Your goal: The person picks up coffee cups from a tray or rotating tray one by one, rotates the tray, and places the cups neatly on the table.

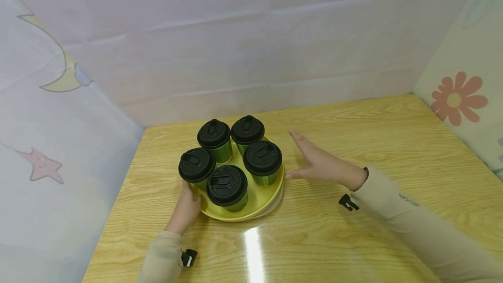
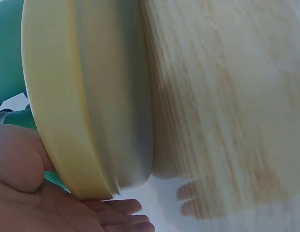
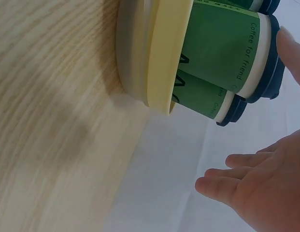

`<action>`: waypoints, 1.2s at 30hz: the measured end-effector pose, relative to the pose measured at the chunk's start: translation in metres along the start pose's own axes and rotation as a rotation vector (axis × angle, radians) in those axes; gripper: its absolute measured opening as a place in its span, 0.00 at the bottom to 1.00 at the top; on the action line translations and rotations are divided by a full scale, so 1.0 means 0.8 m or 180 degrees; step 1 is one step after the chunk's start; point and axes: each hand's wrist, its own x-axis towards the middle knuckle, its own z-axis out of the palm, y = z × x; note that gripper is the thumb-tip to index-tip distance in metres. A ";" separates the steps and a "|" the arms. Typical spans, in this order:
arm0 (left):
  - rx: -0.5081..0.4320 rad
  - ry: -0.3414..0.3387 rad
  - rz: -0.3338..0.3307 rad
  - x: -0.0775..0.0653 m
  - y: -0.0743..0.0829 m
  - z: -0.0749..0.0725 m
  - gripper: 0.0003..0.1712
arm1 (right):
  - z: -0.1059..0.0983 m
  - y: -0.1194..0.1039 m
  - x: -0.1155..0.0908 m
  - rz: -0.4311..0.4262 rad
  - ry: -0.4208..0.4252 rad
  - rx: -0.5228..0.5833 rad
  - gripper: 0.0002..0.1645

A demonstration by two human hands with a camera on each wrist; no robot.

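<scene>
A round yellow tray (image 1: pixel 255 198) carries several green paper cups (image 1: pixel 265 180) with black lids, arranged in a ring. Under the tray a paler round base (image 2: pixel 121 101) shows between it and the table. My left hand (image 1: pixel 186 206) grips the tray's left rim, the thumb on the inner side and the fingers along the outer wall. To the right of the tray, my right hand (image 1: pixel 320 163) is held apart from it with fingers spread and holds nothing. In the right wrist view its thumb overlaps the black lid (image 3: pixel 273 63) of the nearest cup.
The wood-grain table (image 1: pixel 353 134) extends to both sides of the tray. A pale cloth backdrop (image 1: pixel 235 56) stands along the back edge, with printed side panels at left and right. Small black clips (image 1: pixel 189 257) hang at both wrists.
</scene>
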 end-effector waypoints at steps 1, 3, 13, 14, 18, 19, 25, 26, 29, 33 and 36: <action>0.0009 0.0009 0.0006 0.001 -0.001 0.001 0.44 | 0.002 0.001 0.001 0.0016 -0.0002 0.0045 0.68; 0.0069 0.0046 0.0005 0.002 -0.001 0.002 0.43 | 0.006 0.001 0.003 0.0036 -0.0011 0.0121 0.68; 0.0357 0.0265 0.0072 0.004 -0.004 0.008 0.38 | 0.036 0.007 0.012 0.0022 0.0036 0.0356 0.68; 0.0351 0.0282 0.0083 0.004 -0.005 0.009 0.38 | 0.038 0.008 0.013 0.0026 0.0057 0.0381 0.68; 0.0317 0.0358 0.0159 0.006 -0.006 0.013 0.36 | 0.047 0.008 0.018 -0.0010 0.0154 0.0412 0.68; 0.0329 0.0383 0.0196 0.007 -0.007 0.014 0.36 | 0.049 0.008 0.019 -0.0019 0.0181 0.0406 0.68; 0.0337 0.0487 0.0236 0.007 -0.007 0.018 0.34 | 0.059 0.008 0.027 -0.0074 0.0278 0.0415 0.68; 0.0316 0.0489 0.0221 0.007 -0.007 0.019 0.34 | 0.060 0.008 0.028 -0.0076 0.0277 0.0424 0.68; 0.0307 0.0504 0.0236 0.007 -0.007 0.019 0.34 | 0.063 0.008 0.029 -0.0064 0.0266 0.0481 0.68; 0.0302 0.0465 0.0185 0.007 -0.006 0.019 0.35 | 0.066 0.008 0.029 0.0003 0.0256 0.0581 0.69; 0.0294 0.0447 0.0132 0.006 -0.005 0.018 0.35 | 0.068 0.008 0.028 0.0053 0.0256 0.0649 0.69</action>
